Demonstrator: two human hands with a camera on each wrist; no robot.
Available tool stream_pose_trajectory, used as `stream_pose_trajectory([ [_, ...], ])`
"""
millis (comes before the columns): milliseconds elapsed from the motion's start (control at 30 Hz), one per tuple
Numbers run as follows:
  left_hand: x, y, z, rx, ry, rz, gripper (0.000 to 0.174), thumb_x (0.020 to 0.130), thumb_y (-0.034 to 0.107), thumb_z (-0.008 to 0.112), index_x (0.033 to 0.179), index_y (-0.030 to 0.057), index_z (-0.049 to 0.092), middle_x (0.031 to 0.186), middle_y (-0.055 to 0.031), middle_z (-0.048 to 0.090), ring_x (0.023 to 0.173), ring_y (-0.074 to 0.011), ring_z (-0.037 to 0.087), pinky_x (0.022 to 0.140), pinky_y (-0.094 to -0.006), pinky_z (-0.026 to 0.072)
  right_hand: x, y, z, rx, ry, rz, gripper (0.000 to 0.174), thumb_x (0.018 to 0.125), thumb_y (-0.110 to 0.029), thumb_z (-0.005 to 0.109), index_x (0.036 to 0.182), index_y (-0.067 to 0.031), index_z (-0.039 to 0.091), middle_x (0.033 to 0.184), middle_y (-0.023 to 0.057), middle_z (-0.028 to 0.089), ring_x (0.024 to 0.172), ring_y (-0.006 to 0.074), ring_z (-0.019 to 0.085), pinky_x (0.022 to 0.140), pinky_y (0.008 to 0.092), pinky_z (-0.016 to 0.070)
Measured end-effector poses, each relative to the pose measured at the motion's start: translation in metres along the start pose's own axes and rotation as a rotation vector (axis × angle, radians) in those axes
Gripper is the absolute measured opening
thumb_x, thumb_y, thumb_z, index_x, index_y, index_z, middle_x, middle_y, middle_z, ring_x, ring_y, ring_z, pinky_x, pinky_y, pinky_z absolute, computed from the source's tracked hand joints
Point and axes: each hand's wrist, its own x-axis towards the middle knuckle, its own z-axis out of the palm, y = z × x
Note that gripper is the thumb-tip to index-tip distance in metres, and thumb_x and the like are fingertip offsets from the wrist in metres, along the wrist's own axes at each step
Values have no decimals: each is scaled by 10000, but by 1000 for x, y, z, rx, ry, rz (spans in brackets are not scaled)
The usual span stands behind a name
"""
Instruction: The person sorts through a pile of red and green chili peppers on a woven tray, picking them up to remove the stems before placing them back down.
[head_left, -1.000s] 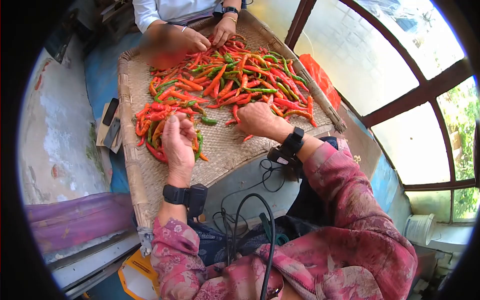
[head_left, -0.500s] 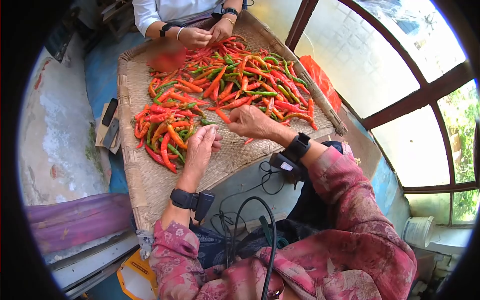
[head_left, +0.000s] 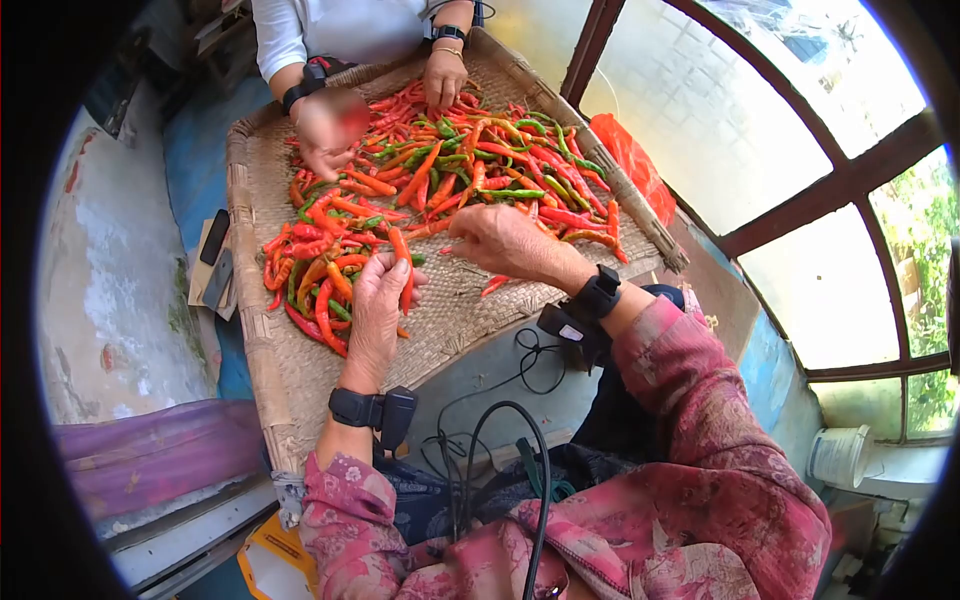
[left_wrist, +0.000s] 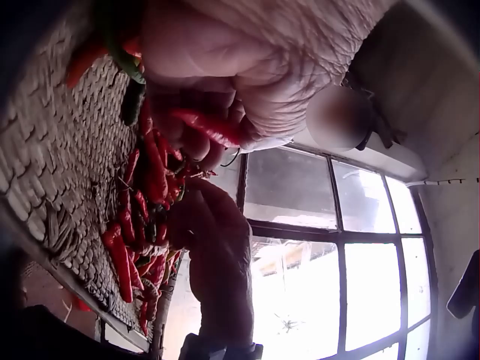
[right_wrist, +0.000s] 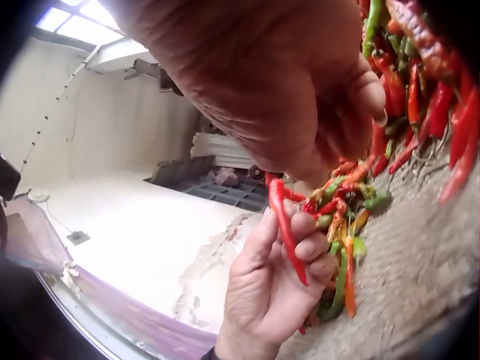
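My left hand [head_left: 376, 312] pinches a red chili pepper [head_left: 399, 255] between thumb and fingers, over the smaller pile of red, orange and green peppers [head_left: 320, 285]. The same pepper [right_wrist: 285, 232] slants across the left fingers in the right wrist view, and a red pepper [left_wrist: 210, 126] shows under the palm in the left wrist view. Just right of it, my right hand [head_left: 518, 245] hangs with curled fingers at the near edge of the larger pile [head_left: 480, 165]. An orange pepper lies by its fingertips; whether they grip anything is hidden.
The peppers lie on a woven tray with a raised rim [head_left: 262, 350]. Across it, another person's hands [head_left: 445, 78] work at the far peppers. A red bag [head_left: 632, 165] sits beyond the right rim, phones [head_left: 217, 235] left of it, and a black cable [head_left: 540, 430] loops below.
A red pepper now stands in my left hand, which held none visibly half a second ago. The right hand has shifted only slightly. The other person's hands have moved apart.
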Motion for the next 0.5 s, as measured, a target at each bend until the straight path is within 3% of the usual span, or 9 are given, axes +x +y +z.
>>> stream_pose_trajectory([
  [33, 0, 1, -2, -5, 7, -5, 225, 897, 275, 514, 934, 53, 507, 792, -45, 594, 619, -59, 505, 574, -195, 429, 1, 5, -1, -105, 78, 21, 222, 757, -168, 619, 924, -24, 585, 744, 150, 580, 705, 294, 592, 607, 397, 464],
  [167, 0, 3, -4, -179, 30, 71, 173, 899, 196, 509, 997, 54, 501, 845, -57, 590, 668, -73, 528, 624, -206, 454, 11, 17, 15, -448, -34, 124, 210, 767, -125, 574, 939, -20, 518, 839, 162, 530, 758, 329, 583, 627, 424, 460],
  [200, 1, 8, -4, -176, 30, 90, 173, 899, 196, 509, 997, 54, 501, 845, -57, 590, 668, -73, 528, 624, -206, 454, 11, 14, 16, -472, -40, 77, 204, 771, -133, 569, 922, -20, 490, 869, 158, 512, 790, 328, 580, 639, 427, 461],
  [267, 2, 19, -4, -565, 98, 216, 162, 895, 106, 483, 1048, 51, 492, 934, -73, 579, 780, -102, 546, 723, -248, 463, 12, 22, 28, -604, 7, 34, 183, 764, -158, 568, 878, -36, 492, 849, 127, 518, 792, 273, 574, 629, 390, 462],
  [300, 7, 10, -22, -696, -27, 284, 230, 885, 54, 469, 1114, 44, 488, 1062, -101, 563, 956, -158, 546, 872, -311, 442, 13, 22, 29, -679, 36, 10, 156, 758, -164, 557, 846, -47, 504, 821, 105, 524, 767, 242, 576, 615, 363, 464],
  [333, 9, 9, -27, -811, -22, 289, 265, 883, 59, 467, 1148, 40, 480, 1109, -111, 553, 1017, -186, 534, 919, -337, 422, 13, 20, 31, -715, 74, -3, 134, 735, -141, 548, 830, -59, 503, 810, 77, 521, 758, 221, 568, 618, 346, 462],
  [367, 9, 7, -31, -927, -20, 293, 301, 882, 64, 465, 1182, 36, 472, 1157, -121, 544, 1077, -214, 521, 966, -363, 402, 15, 19, 32, -664, 9, 53, 177, 766, -133, 558, 897, -40, 482, 880, 119, 511, 819, 275, 556, 672, 387, 450],
  [433, 6, 9, -31, -1063, -108, 199, 334, 886, 102, 459, 1212, 27, 462, 1223, -132, 513, 1153, -252, 479, 1016, -392, 364, 13, 20, 37, -759, 89, 6, 185, 762, -158, 572, 885, -45, 494, 871, 115, 511, 813, 268, 555, 662, 388, 452],
  [500, 2, 11, -27, -1104, -137, 175, 347, 880, 124, 462, 1210, 17, 461, 1225, -128, 515, 1154, -260, 478, 999, -396, 377, 20, 19, 33, -641, 45, 38, 177, 756, -179, 589, 853, -51, 514, 854, 114, 509, 810, 273, 552, 654, 389, 453],
])
